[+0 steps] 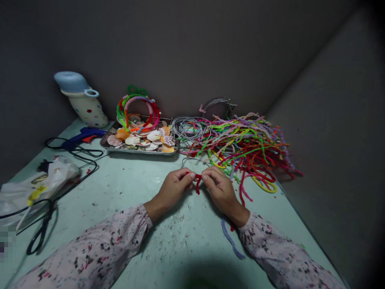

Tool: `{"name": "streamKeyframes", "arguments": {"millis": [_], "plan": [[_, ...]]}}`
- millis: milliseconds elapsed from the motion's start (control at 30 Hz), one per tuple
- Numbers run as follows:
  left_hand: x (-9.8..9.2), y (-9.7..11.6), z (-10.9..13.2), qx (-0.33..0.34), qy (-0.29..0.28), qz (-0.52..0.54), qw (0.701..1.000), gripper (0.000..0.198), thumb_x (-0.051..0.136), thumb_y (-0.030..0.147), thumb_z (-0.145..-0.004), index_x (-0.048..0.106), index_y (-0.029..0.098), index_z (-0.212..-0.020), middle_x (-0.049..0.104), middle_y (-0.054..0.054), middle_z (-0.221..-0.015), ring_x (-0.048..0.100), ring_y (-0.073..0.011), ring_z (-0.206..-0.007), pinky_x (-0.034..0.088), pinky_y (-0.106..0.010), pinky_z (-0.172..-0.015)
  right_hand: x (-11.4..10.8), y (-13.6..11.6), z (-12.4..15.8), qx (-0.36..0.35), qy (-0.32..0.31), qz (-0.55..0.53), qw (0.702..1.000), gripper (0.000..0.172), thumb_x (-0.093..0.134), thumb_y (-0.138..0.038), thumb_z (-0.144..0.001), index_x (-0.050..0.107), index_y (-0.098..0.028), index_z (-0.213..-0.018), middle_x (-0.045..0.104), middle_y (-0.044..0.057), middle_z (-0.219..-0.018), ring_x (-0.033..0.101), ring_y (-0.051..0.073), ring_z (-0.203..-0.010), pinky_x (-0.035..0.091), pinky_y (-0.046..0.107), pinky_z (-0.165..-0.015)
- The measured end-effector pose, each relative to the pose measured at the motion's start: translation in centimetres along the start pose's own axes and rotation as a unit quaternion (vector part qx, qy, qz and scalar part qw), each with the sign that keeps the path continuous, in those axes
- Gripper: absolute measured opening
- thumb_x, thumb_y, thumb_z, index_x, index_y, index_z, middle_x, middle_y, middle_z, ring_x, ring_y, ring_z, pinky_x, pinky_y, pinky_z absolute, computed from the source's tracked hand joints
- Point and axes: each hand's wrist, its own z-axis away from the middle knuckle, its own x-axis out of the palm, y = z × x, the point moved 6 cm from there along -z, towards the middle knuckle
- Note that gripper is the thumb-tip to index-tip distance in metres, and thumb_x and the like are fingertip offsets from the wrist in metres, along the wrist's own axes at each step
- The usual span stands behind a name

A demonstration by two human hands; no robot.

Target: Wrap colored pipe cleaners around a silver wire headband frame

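Both hands meet over the middle of the table. My left hand [177, 182] pinches a short red pipe cleaner [198, 185] between thumb and fingers. From the other side my right hand [221, 188] pinches the same pipe cleaner, and a free end of it hangs down between the two hands. Just beyond the fingers a thin grey wire [195, 159] curves in an arc; whether it runs into my hands is hidden. A purple pipe cleaner [231, 241] lies on the table beside my right wrist.
Behind stands a metal tray [141, 153] of seashells [155, 135] with pipe-cleaner-wrapped rings [126, 107] on it. Right of it lie coiled grey wire [188, 130] and a heap of coloured pipe cleaners [249, 136]. At left are a bottle [87, 106], black cable [75, 184] and plastic bag [64, 172].
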Motion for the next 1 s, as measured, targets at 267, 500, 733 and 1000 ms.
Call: {"name": "streamKeyframes", "arguments": {"millis": [267,500,733,1000], "plan": [[0.15,-0.04,-0.08,-0.008,-0.007,0.000,1.000,0.031,0.053,0.039,-0.088,0.056,0.015,-0.069,0.047,0.003,-0.059,0.037,-0.0088,-0.054,0.027,-0.024,-0.053,0.09,-0.17,-0.05,-0.003,0.000,0.005,1.000,0.021,0.045,-0.027,-0.095,0.056,-0.020,-0.079,0.053,0.002,-0.080,0.050,0.018,-0.080,0.038,0.033,-0.076],[0.12,0.10,-0.02,-0.010,-0.005,0.018,1.000,0.026,0.055,0.039,-0.086,0.058,0.015,-0.078,0.047,0.004,-0.061,0.038,-0.0093,-0.056,0.029,-0.023,-0.053,0.28,-0.14,-0.05,-0.006,-0.007,0.001,1.000,0.019,0.045,-0.027,-0.095,0.054,-0.021,-0.080,0.052,0.002,-0.081,0.049,0.018,-0.081,0.038,0.034,-0.076],[0.24,-0.09,-0.06,-0.015,-0.010,0.017,1.000,0.027,0.055,0.039,-0.087,0.057,0.015,-0.075,0.046,0.004,-0.060,0.035,-0.0082,-0.053,0.028,-0.023,-0.052,0.42,-0.12,0.02,-0.006,-0.018,0.007,1.000,0.020,0.043,-0.027,-0.096,0.053,-0.021,-0.080,0.051,0.001,-0.080,0.048,0.018,-0.081,0.038,0.034,-0.076],[0.23,0.18,-0.03,-0.015,-0.005,0.024,1.000,0.027,0.061,0.041,-0.083,0.060,0.015,-0.077,0.047,0.003,-0.060,0.037,-0.0090,-0.054,0.029,-0.024,-0.052,0.25,-0.28,0.03,-0.003,-0.006,-0.003,1.000,0.018,0.048,-0.027,-0.093,0.056,-0.021,-0.078,0.053,0.001,-0.079,0.050,0.018,-0.079,0.040,0.034,-0.074]]}}
